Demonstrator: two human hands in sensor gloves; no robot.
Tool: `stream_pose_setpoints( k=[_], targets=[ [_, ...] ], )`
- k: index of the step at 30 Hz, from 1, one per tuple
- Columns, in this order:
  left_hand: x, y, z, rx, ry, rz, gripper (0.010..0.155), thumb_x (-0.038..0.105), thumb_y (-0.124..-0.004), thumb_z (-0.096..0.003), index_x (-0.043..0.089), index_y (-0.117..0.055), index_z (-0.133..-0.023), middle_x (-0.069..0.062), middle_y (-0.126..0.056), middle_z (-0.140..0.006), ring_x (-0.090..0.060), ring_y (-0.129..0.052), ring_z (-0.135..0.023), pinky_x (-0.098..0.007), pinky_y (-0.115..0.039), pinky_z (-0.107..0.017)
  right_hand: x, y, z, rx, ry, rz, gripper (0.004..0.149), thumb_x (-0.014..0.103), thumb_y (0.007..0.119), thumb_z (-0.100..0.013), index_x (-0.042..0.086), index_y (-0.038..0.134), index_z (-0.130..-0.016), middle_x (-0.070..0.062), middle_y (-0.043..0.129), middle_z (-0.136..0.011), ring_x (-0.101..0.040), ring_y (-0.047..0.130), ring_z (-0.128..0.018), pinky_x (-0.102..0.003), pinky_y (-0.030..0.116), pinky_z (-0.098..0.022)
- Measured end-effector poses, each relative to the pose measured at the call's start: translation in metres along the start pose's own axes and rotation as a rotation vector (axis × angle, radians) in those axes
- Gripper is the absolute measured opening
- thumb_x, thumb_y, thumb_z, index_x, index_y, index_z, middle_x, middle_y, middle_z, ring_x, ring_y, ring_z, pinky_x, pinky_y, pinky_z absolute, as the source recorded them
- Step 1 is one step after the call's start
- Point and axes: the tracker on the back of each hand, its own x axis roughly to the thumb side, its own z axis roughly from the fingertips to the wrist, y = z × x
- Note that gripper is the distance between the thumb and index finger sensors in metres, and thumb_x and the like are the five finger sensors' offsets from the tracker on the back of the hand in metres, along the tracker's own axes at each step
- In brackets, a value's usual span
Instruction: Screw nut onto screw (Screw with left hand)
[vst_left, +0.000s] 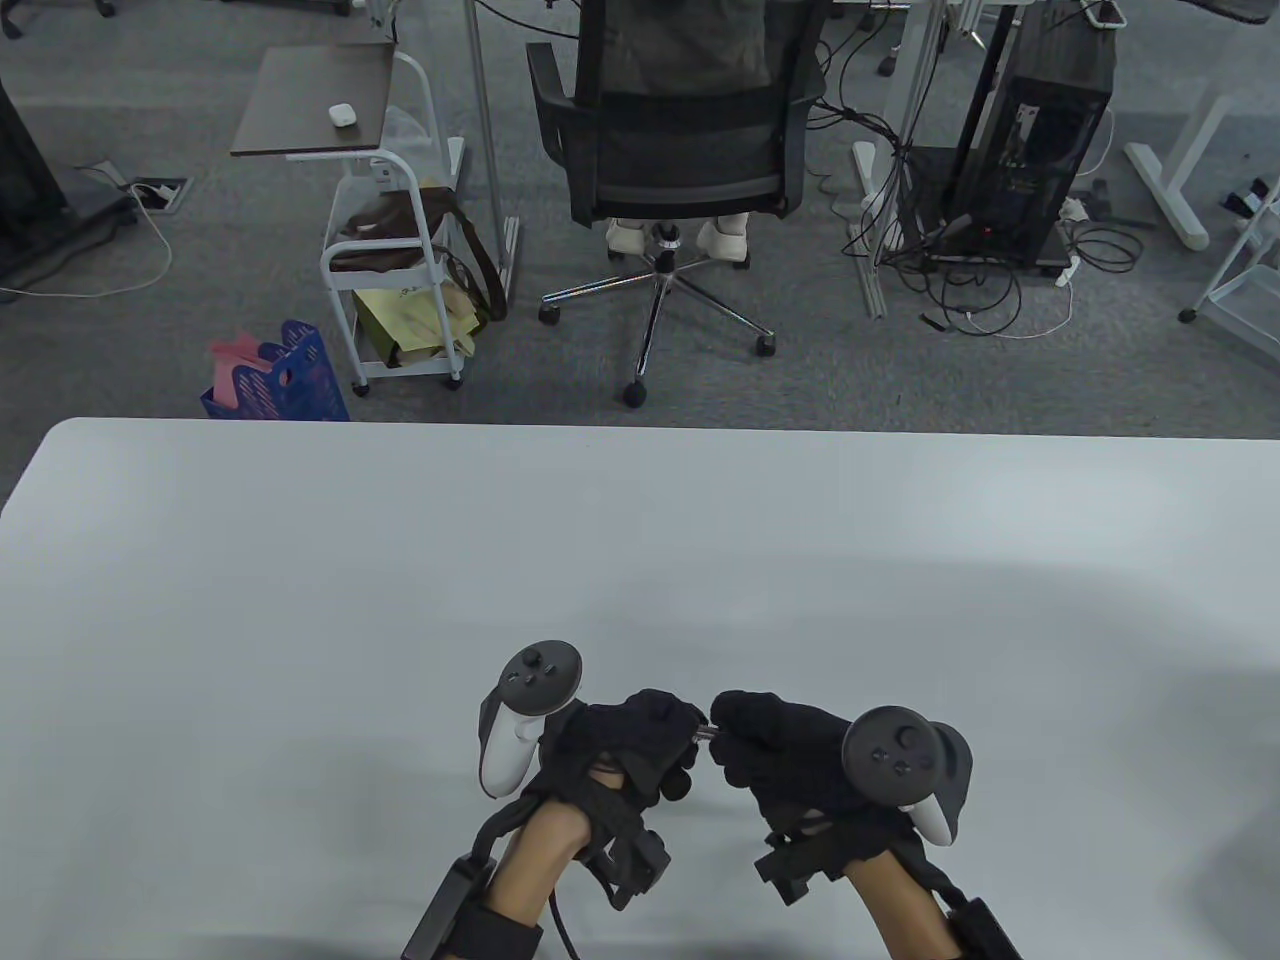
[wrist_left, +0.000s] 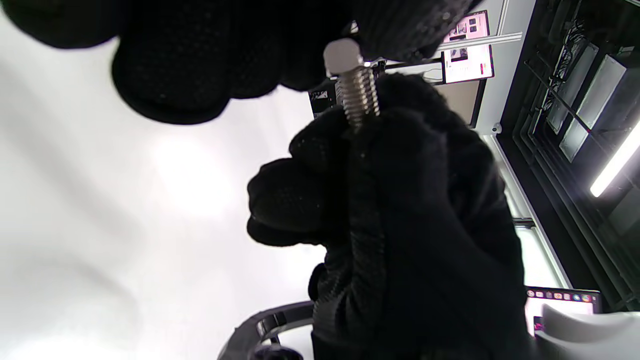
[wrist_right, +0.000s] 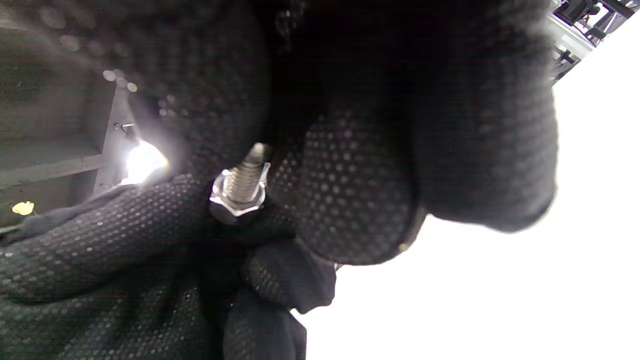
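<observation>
Left hand (vst_left: 625, 745): nearest the table camera together with the other hand, just in from the near edge of the table (vst_left: 300, 600), a little left of the middle; its gloved fingers are closed around one end of the screw, and a white tracker (vst_left: 515, 725) sits on its back.
Right hand (vst_left: 790, 755): beside the left hand near the same edge, fingertips meeting the left hand's; it pinches the other end of the screw, with a dark tracker (vst_left: 900, 760) on its back.
Screw (wrist_left: 356, 97): held in the air between the two hands above the table's near edge; in the left wrist view a short run of bare thread shows between the gloves, and in the table view only a sliver of metal is visible.
Nut (wrist_right: 236, 197): a hex nut sitting on the thread, seen in the right wrist view pressed between gloved fingers; the screw's tip pokes out past it. Which hand's fingers touch it I cannot tell.
Beyond the far edge: an office chair (vst_left: 680, 130), a white trolley (vst_left: 385, 250) and a blue basket (vst_left: 285, 380) stand on the floor.
</observation>
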Motion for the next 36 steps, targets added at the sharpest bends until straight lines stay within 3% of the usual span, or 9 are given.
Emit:
stream_pose_setpoints(
  k=[3, 8, 14, 17, 20, 24, 27, 32, 36],
  targets=[
    [-0.0018, 0.0019, 0.0018, 0.058, 0.001, 0.018, 0.067, 0.044, -0.069, -0.0456, 0.001, -0.068, -0.097, -0.031, -0.082, -0.081, -0.048, -0.092, -0.052, -0.058, -0.073, -0.039, -0.0002, -0.001, 0.0002, -0.013, -0.002, -0.007, 0.043, 0.031, 0.096, -0.031, 0.017, 0.091, -0.071, -0.01, 0.105, -0.06, -0.022, 0.117, -0.03, -0.037, 0.104, -0.022],
    [0.0007, 0.0014, 0.0012, 0.077, 0.003, -0.023, 0.055, 0.04, -0.072, -0.0447, 0.001, -0.084, -0.081, -0.031, -0.089, -0.073, -0.048, -0.094, -0.045, -0.058, -0.075, -0.034, 0.0001, -0.0014, 0.0002, -0.018, -0.003, 0.003, 0.043, 0.031, 0.096, -0.031, 0.017, 0.091, -0.071, -0.01, 0.105, -0.06, -0.022, 0.117, -0.03, -0.037, 0.104, -0.022],
    [0.0011, -0.0001, 0.0012, 0.019, -0.012, -0.011, 0.063, 0.039, -0.069, -0.0462, 0.002, -0.067, -0.097, -0.029, -0.08, -0.083, -0.046, -0.091, -0.053, -0.057, -0.073, -0.04, 0.0003, -0.0018, 0.0002, -0.014, -0.005, -0.017, 0.042, 0.03, 0.096, -0.031, 0.018, 0.091, -0.071, -0.01, 0.104, -0.061, -0.023, 0.116, -0.031, -0.038, 0.103, -0.023],
    [0.0001, 0.0011, 0.0024, 0.09, -0.006, -0.029, 0.066, 0.045, -0.071, -0.0445, 0.0, -0.077, -0.093, -0.032, -0.086, -0.078, -0.049, -0.093, -0.049, -0.059, -0.074, -0.036, 0.0005, -0.0009, 0.0005, -0.015, 0.001, -0.034, 0.042, 0.03, 0.096, -0.031, 0.018, 0.091, -0.071, -0.01, 0.104, -0.061, -0.023, 0.116, -0.032, -0.038, 0.103, -0.023],
    [0.0006, 0.0001, 0.0009, 0.079, -0.006, -0.027, 0.057, 0.041, -0.072, -0.0446, 0.001, -0.084, -0.083, -0.031, -0.089, -0.074, -0.049, -0.094, -0.046, -0.059, -0.074, -0.035, 0.0008, -0.0003, 0.0007, -0.013, -0.004, -0.01, 0.042, 0.031, 0.096, -0.031, 0.018, 0.091, -0.071, -0.009, 0.104, -0.061, -0.023, 0.116, -0.032, -0.038, 0.103, -0.023],
    [0.0008, -0.0016, 0.0001, 0.007, 0.006, -0.027, 0.055, 0.036, -0.071, -0.0457, 0.002, -0.073, -0.09, -0.028, -0.082, -0.08, -0.046, -0.092, -0.052, -0.057, -0.073, -0.039, 0.0009, 0.0001, 0.0009, -0.006, -0.002, -0.008, 0.042, 0.03, 0.096, -0.031, 0.018, 0.091, -0.071, -0.01, 0.104, -0.061, -0.023, 0.116, -0.031, -0.038, 0.103, -0.023],
    [-0.0021, -0.0012, 0.0012, 0.043, 0.011, -0.012, 0.069, 0.044, -0.069, -0.0457, 0.001, -0.064, -0.1, -0.031, -0.08, -0.083, -0.048, -0.091, -0.053, -0.058, -0.073, -0.04, 0.0015, 0.0, 0.0009, -0.008, 0.001, -0.027, 0.042, 0.03, 0.096, -0.031, 0.018, 0.091, -0.071, -0.01, 0.104, -0.061, -0.023, 0.116, -0.032, -0.038, 0.103, -0.024],
    [-0.0007, -0.0019, 0.0007, 0.041, 0.015, -0.018, 0.058, 0.041, -0.071, -0.0449, 0.0, -0.082, -0.085, -0.032, -0.087, -0.076, -0.049, -0.093, -0.048, -0.059, -0.074, -0.036, 0.0015, 0.0007, 0.001, -0.008, -0.001, -0.021, 0.042, 0.031, 0.096, -0.031, 0.018, 0.091, -0.071, -0.009, 0.104, -0.061, -0.023, 0.116, -0.032, -0.038, 0.103, -0.024],
    [-0.0002, -0.0024, -0.0003, -0.038, 0.004, 0.008, 0.057, 0.036, -0.07, -0.0459, 0.003, -0.07, -0.092, -0.029, -0.079, -0.083, -0.046, -0.091, -0.053, -0.057, -0.073, -0.04, 0.0021, -0.0003, 0.0011, -0.013, -0.003, -0.025, 0.042, 0.03, 0.095, -0.031, 0.018, 0.091, -0.071, -0.01, 0.104, -0.062, -0.023, 0.116, -0.032, -0.038, 0.103, -0.024]
  ],
)
